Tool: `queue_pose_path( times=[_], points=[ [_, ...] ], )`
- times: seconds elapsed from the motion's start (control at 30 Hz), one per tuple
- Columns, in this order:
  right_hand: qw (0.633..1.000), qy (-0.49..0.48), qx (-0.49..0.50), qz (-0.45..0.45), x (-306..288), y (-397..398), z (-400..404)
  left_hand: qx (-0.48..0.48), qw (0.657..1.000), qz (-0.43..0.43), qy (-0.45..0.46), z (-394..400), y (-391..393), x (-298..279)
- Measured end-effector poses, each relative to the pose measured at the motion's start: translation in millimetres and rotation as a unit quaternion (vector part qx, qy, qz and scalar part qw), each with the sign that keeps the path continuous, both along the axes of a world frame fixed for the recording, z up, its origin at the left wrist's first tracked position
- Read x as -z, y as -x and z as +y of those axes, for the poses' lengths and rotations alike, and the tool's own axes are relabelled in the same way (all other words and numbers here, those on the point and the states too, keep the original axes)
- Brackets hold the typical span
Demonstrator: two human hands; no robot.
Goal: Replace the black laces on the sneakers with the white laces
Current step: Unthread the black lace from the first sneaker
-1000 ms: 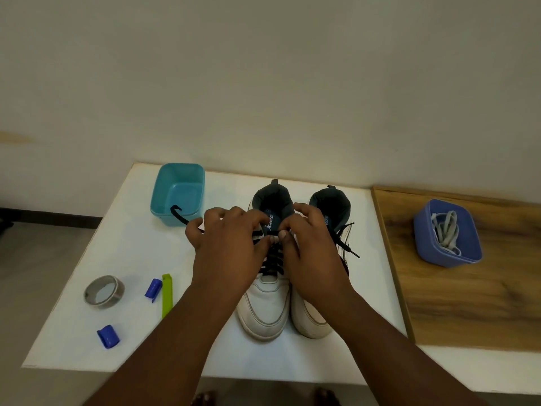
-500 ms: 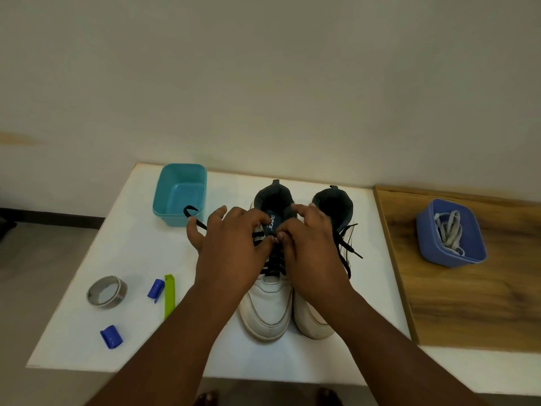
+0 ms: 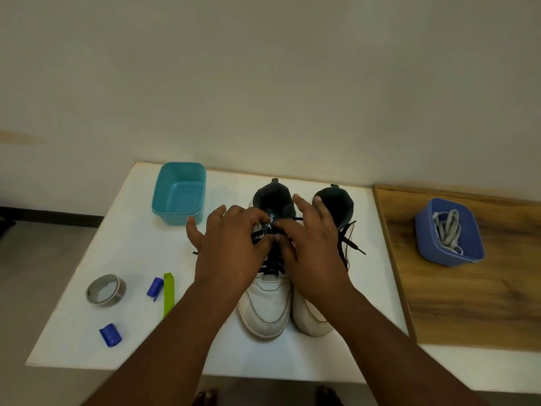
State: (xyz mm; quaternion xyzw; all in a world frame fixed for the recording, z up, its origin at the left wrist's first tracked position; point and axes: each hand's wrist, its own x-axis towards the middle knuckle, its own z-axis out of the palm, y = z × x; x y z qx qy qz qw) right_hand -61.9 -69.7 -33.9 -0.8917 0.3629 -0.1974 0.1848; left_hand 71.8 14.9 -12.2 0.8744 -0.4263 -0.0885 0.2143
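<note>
While your left hand (image 3: 231, 247) and right hand (image 3: 310, 247) both pinch the black lace (image 3: 272, 263) at the upper eyelets of the left sneaker (image 3: 265, 303) on the bench (image 3: 131, 253), a hard tug could drag that shoe toward you or snag the lace in an eyelet. Both sneakers remain black-laced, and the white laces (image 3: 446, 230) lie in the blue tub (image 3: 449, 256), well apart.

Two bare forearms enter from about 6 o'clock, one from 7 and one from 5, with no sleeves, watch, bracelet or rings showing on them. The left hand (image 3: 231, 247) and the right hand (image 3: 314, 253) are ungloved, with short, plain fingernails visible on a few fingertips. At the bottom edge near 6 o'clock, the toes of two bare feet just show, dim and partly cut off.
</note>
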Motion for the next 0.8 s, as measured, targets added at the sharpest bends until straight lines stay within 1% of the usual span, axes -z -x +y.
queue_pose_path(
  times=[0.07, 0.17, 0.27, 0.37, 0.4, 0.43, 0.47, 0.5, 0.57, 0.63, 0.67, 0.7, 0.8],
  points=[
    [1.0, -0.001, 0.009, -0.005, 1, -1, -1, 0.001, 1.0, 0.0, 0.002, -1, -1, 0],
    [0.999, 0.025, 0.029, -0.029, 0, -1, -4, 0.001, 1.0, 0.002, -0.001, -2, 0, 0],
    [0.987, 0.027, 0.109, -0.112, -10, 4, -5, 0.0, 1.0, 0.007, 0.009, -1, 1, -1],
    [0.958, 0.02, 0.197, -0.205, -18, 10, -8, 0.002, 1.0, 0.013, 0.01, -1, 0, -1],
    [0.949, 0.007, 0.215, -0.229, -19, 11, -10, 0.003, 1.0, 0.016, 0.009, -2, 0, -1],
    [0.946, -0.002, 0.224, -0.234, -18, 13, -13, 0.004, 1.0, 0.018, 0.007, -2, 0, -1],
    [0.952, -0.001, 0.218, -0.215, -18, 13, -14, 0.004, 1.0, 0.018, 0.007, -3, 0, -1],
    [0.965, 0.006, 0.19, -0.182, -17, 12, -14, 0.003, 1.0, 0.019, 0.005, -3, 1, 0],
    [0.99, 0.025, 0.094, -0.097, -14, 8, -9, 0.003, 1.0, 0.018, -0.003, -4, 1, 0],
    [0.999, 0.044, 0.022, -0.019, -5, 3, -4, 0.002, 1.0, 0.014, -0.006, -4, 1, -1],
    [0.999, 0.041, 0.013, 0.002, -1, 1, -2, 0.002, 1.0, 0.014, -0.005, -3, 1, -1],
    [0.999, 0.033, 0.019, 0.005, 1, 1, -2, 0.003, 1.0, 0.014, -0.002, -3, 0, -2],
    [0.996, 0.033, 0.067, -0.051, -4, 2, -5, 0.004, 1.0, 0.019, 0.006, -2, 0, -2]
  ],
)
